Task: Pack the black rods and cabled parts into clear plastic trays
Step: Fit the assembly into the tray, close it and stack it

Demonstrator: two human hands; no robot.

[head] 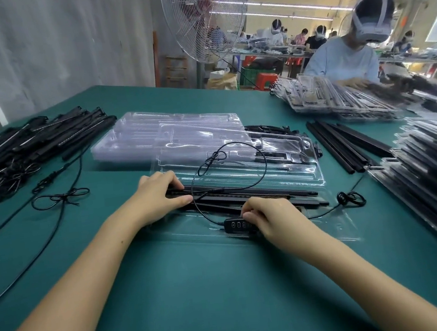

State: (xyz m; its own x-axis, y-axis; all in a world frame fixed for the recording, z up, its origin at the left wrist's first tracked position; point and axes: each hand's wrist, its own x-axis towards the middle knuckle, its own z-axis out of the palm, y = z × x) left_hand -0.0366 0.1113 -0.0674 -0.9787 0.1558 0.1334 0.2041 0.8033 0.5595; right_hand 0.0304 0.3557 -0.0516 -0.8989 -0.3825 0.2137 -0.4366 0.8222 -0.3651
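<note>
Worked over a green table (pixel 199 291), with both bare forearms across the bottom of the frame. Pinched the black controller (pixel 235 225) at lower centre between the curled fingertips and thumb of the right hand (pixel 269 218), over the near flap of the clear tray (pixel 316 231). Gripped the left ends of the black rods (pixel 256 192) with the left hand (pixel 158 197), fingers curled over them and thumb beneath, just left of centre. Had the rods lying lengthwise across the tray's near half, touching one another. Had the thin cable (pixel 217 156) rising from the controller in a wide loop over the tray, knotted near its top, with a small coil (pixel 352 198) off the tray's right edge. Had a stack of empty trays (pixel 153 134) just behind, above centre. Had cabled rods (pixel 30 144) heaped at the upper left, loose rods (pixel 347 144) at the right and filled trays (pixel 433 172) along the right edge. Faced another person (pixel 342 62) at the far side, upper right, hands blurred among more trays. Had a caged fan (pixel 204 18) beyond the table, top centre.
</note>
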